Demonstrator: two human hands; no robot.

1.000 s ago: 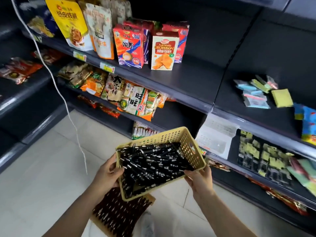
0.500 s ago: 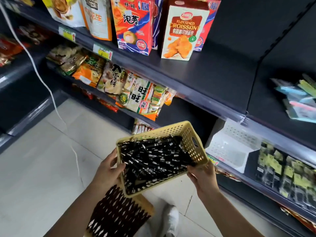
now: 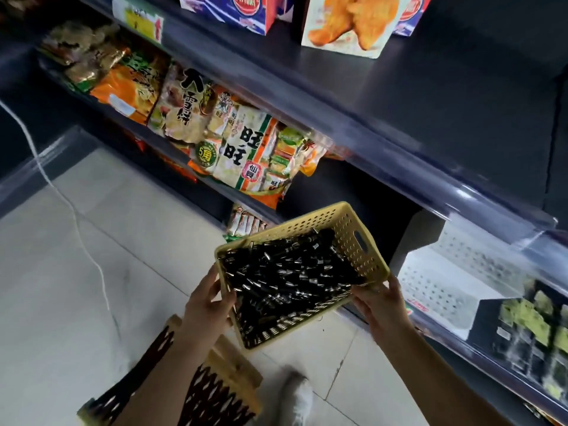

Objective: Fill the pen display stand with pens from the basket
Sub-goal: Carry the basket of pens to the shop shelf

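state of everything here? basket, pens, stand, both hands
basket, held up off the floor, tilted
pens, heaped loose in the basket
stand, low by the left arm, rows of pens in it, partly hidden
left hand, grips the basket's left rim
right hand, grips the basket's right rim

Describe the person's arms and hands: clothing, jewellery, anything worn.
Both arms are bare: no sleeve shows on the left forearm or the right forearm as far as the picture's edge. The left hand and right hand wear no gloves. No ring, watch or bracelet shows on the sides in view.
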